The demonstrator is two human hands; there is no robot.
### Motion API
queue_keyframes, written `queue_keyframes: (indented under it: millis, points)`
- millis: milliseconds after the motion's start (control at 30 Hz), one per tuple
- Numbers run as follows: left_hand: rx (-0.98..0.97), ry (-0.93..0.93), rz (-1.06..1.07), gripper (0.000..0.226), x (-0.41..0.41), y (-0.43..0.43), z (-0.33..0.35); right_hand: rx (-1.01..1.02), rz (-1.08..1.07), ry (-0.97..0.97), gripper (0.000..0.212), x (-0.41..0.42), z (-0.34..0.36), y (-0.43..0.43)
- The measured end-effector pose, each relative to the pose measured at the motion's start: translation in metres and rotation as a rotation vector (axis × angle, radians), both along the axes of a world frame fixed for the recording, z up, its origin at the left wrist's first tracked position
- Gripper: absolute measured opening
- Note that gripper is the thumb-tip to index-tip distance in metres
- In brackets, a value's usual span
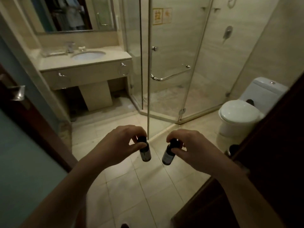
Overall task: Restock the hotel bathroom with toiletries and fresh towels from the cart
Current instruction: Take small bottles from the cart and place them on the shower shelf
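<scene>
I stand in the bathroom doorway with both arms stretched out over the tiled floor. My left hand [120,142] pinches a small dark toiletry bottle [145,153] by its black cap, and the bottle hangs down. My right hand [185,145] pinches a second small dark bottle [166,156] by its cap, tilted slightly left. The two bottles hang side by side, a short gap apart. The beige vanity counter [115,57] with its oval sink [88,55] stands ahead at the left, well beyond both hands.
A glass shower cabin [172,63] with a chrome handle bar fills the middle. A white toilet [240,112] sits at the right. A dark wooden door [271,162] stands at the right edge, the door frame at the left. A tray and faucet sit on the counter.
</scene>
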State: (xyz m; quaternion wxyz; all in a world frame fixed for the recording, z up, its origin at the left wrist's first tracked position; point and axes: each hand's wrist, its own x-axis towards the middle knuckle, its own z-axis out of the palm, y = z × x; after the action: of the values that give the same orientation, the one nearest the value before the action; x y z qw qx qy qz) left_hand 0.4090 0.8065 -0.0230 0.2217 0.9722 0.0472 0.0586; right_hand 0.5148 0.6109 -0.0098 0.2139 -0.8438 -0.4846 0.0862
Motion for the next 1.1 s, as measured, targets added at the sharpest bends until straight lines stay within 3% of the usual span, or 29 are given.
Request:
queue_keyframes:
  millis: [200, 700, 1100]
  points:
    - [0.035, -0.083, 0.015, 0.019, 0.019, 0.087, 0.016, 0.022, 0.018, -0.063, 0.020, 0.031, 0.016, 0.080]
    - [0.003, -0.080, 0.100, 0.023, 0.062, 0.270, 0.008, 0.029, 0.034, -0.046, 0.020, 0.098, 0.009, 0.262]
    - [0.036, -0.043, 0.183, 0.024, 0.203, 0.404, -0.005, 0.029, 0.167, -0.056, 0.019, 0.250, -0.002, 0.430]
